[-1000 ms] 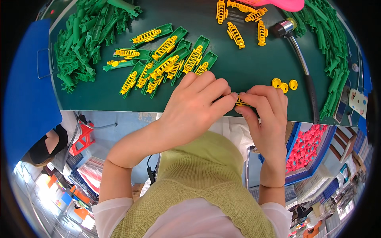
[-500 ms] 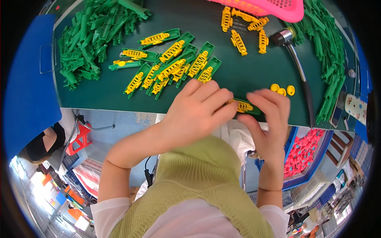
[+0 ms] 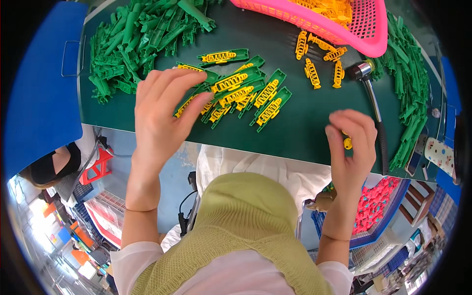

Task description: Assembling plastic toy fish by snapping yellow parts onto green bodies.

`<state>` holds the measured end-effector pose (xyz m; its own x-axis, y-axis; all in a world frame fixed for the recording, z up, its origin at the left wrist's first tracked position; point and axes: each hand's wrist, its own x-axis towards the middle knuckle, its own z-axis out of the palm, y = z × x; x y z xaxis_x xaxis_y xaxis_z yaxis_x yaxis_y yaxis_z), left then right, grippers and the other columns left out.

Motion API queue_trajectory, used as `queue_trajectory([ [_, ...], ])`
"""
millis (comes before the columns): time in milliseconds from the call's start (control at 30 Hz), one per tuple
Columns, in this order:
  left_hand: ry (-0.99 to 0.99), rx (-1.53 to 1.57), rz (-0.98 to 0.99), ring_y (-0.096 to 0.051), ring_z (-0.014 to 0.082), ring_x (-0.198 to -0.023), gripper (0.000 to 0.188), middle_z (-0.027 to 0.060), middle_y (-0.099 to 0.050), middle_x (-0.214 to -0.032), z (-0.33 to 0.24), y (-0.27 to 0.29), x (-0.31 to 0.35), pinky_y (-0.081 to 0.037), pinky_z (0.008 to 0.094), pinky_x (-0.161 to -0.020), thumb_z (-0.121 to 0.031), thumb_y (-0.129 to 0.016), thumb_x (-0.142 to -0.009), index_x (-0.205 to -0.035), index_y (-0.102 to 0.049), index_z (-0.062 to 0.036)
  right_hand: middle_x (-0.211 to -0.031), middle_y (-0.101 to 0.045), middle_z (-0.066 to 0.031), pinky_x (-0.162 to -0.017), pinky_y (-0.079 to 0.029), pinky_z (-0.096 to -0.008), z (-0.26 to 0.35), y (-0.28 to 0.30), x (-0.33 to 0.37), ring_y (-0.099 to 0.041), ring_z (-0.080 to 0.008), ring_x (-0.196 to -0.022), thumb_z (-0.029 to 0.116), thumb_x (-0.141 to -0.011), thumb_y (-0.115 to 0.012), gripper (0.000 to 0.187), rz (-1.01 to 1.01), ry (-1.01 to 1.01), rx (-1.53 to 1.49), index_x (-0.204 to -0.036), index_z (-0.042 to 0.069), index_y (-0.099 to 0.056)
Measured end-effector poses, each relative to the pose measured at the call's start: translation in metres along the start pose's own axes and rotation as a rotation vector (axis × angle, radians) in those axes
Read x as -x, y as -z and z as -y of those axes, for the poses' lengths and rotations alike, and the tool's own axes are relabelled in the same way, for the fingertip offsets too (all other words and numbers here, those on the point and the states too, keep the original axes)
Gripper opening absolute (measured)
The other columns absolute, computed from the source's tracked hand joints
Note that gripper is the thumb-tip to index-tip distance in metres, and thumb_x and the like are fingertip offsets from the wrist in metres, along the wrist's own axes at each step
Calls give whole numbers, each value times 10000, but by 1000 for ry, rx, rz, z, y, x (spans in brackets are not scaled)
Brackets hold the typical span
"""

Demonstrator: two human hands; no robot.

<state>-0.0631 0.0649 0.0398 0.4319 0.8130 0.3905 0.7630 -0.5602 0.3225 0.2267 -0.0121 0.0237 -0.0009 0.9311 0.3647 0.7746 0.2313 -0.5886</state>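
Note:
My left hand (image 3: 164, 110) is over the left side of a cluster of green channel-shaped pieces (image 3: 268, 93) with yellow slatted inserts in them. Its thumb and fingers are apart, with the tips by the end of one such piece (image 3: 231, 82) lying on top of others. Whether the fingertips touch it I cannot tell. My right hand (image 3: 355, 140) hovers at the table's right, above small round yellow caps (image 3: 347, 143) that it partly hides. Its fingers are bent, and a gap shows between thumb and forefinger with nothing visible in it.
Loose green pieces (image 3: 132, 44) are heaped at the far left, more (image 3: 405, 83) along the right. Several loose yellow inserts (image 3: 311, 73) lie below a pink basket (image 3: 361, 42) of yellow parts. A black-handled hammer (image 3: 376, 105) lies beside my right hand. Phones (image 3: 439, 152) rest at the right edge.
My hands have parted: the left moved left to the cluster, the right moved right over the caps. The green piece with yellow insert between them has left that spot. The view has shifted.

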Motion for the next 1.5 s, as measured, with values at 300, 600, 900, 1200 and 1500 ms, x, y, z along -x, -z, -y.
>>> queue_trajectory([
  [300, 70, -139, -128, -581, 247, -838, 140, 37, -661, -913, 47, 9, -15, -418, 349, -753, -80, -726, -811, -946, -688, -89, -1071, -651, -57, -804, -417, -380, -9, -41, -48, -587, -264, -935, 136, -832, -724, 264, 21, 131, 294, -1069, 64, -633],
  [600, -194, -290, -170, -567, 232, -1019, 284, -13, -658, -1068, 72, -23, -63, -453, 375, -862, -79, -703, -796, -1076, -685, -124, -950, -613, -67, -761, -424, -394, 0, -36, -42, -574, -278, -878, 61, -811, -709, 198, 166, 92, 341, -977, 57, -600],
  [900, -404, -400, 161, -557, 242, -1054, 379, 25, -616, -1093, 77, -28, -91, -462, 374, -891, -17, -662, -792, -1162, -655, -100, -996, -596, -90, -747, -491, -304, 5, -14, -14, -595, -207, -840, -64, -774, -672, 368, 65, -151, -150, -1121, 47, -619],
  [1200, -305, 219, -318, -636, 173, -756, 455, 95, -644, -1044, 34, -12, -53, -530, 257, -644, 71, -778, -733, -1156, -652, -38, -975, -589, -87, -789, -462, -285, -14, -12, 14, -574, -187, -869, -112, -756, -671, 348, 26, -111, -279, -1072, 24, -619],
  [1500, -173, 670, 152, -637, 254, -884, 389, 93, -661, -1081, -74, -50, 18, -505, 346, -717, 9, -745, -708, -1087, -672, -37, -1019, -615, -81, -775, -452, -340, -11, 4, 14, -576, -251, -902, -56, -741, -693, 360, 92, -31, 137, -1080, 64, -673],
])
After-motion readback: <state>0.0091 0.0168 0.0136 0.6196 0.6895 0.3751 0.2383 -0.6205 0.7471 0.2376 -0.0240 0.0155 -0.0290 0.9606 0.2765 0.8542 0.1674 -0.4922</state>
